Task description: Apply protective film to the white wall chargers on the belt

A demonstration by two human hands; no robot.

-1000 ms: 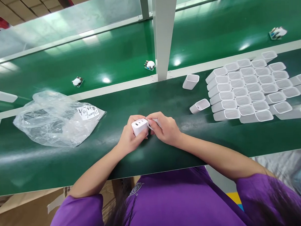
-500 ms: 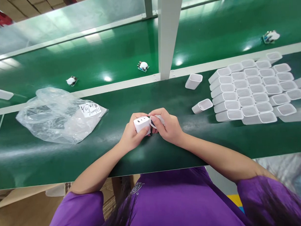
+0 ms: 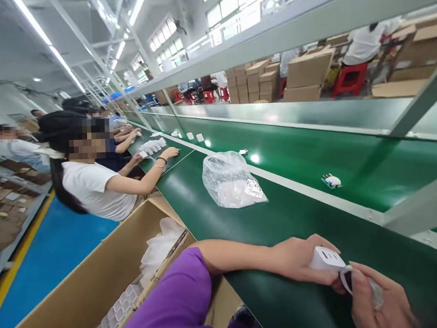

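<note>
My left hand (image 3: 297, 259) is closed around a white charger block (image 3: 327, 257), its face with dark port slots turned upward. Close beside it, my right hand (image 3: 386, 297) pinches a whitish, partly see-through plastic casing (image 3: 378, 295) with a rounded rim and a dark inside. Fingers cover much of that casing, and I cannot tell whether it touches the charger block. Both hands are above the green bench (image 3: 280, 296) at the lower right.
A labelled clear plastic bag (image 3: 228, 183) lies on the bench. Beyond the white rail, a small circuit board (image 3: 332, 181) sits on the green belt. An open carton (image 3: 82, 279) stands at my left. A co-worker in a white shirt (image 3: 93, 185) works farther along.
My view has swung left and up, bringing the co-workers and carton into sight. The rows of white casings have left the view. Both hands keep hold of their pieces.
</note>
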